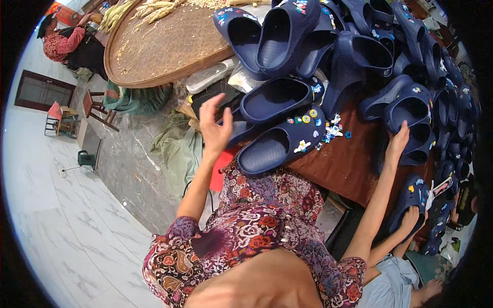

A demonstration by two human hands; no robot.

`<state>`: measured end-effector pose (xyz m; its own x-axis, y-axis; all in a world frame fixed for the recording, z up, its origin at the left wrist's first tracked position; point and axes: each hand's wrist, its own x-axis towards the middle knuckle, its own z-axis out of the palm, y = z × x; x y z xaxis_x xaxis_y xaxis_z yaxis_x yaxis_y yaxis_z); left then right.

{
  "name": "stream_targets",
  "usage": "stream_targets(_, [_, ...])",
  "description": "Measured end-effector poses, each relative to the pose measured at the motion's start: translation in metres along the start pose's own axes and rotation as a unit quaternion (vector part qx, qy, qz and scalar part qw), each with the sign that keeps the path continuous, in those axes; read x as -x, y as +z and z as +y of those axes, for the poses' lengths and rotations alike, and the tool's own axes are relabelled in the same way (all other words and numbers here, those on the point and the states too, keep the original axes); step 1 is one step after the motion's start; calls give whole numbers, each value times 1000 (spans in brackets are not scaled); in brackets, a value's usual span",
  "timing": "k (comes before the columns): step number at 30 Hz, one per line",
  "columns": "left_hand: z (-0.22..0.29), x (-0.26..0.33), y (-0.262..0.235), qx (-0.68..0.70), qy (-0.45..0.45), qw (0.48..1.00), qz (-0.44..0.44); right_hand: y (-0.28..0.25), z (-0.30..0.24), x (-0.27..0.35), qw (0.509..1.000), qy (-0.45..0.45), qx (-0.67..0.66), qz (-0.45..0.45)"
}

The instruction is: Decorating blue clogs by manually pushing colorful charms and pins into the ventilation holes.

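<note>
My left hand (215, 123) is raised beside the near clogs, its fingers bent and apart with nothing in them. My right hand (398, 143) grips the heel edge of a navy foam clog (410, 111) on the right of the pile; some of its fingers are hidden behind the shoe. Directly before me lies a navy clog (264, 149) with colourful shoe charms on its toe. Behind it another navy clog (275, 98) rests with its opening up. Loose small charms (334, 129) in white, blue and yellow lie to the right of its toe.
Many more navy clogs (280, 38) are heaped over the brown tabletop (336, 169). A round woven tray (164, 46) with corn stands far left. At lower right a co-worker's hand (409, 220) holds a decorated clog (411, 197). Another person (64, 43) is at far left.
</note>
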<state>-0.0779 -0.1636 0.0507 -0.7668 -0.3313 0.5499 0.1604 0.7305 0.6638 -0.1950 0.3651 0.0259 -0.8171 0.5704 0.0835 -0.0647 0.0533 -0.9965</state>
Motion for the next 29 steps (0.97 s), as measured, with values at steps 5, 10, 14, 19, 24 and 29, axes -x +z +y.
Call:
stream_targets(5, [-91, 1, -10, -137, -16, 988, -75, 16, -5, -33, 996, 40, -79, -7])
stream_targets(10, [-109, -14, -5, -225, 1, 964, -138, 1, 10, -48, 988, 82, -131, -14])
stream_targets(14, [-115, -31, -2, -245, 1, 950, -192, -15, 20, -47, 994, 60, -87, -33])
stream_targets(19, [-125, -33, -11, -235, -10, 951, -202, 7, 3, 2, 999, 37, 15, 6])
stream_targets(24, [-120, -33, -8, -227, 4, 957, -184, 25, 39, 94, 994, -57, 75, 46])
stream_targets(29, [-122, -30, -7, -229, 19, 961, -154, 39, 61, 173, 968, -2, 185, -168])
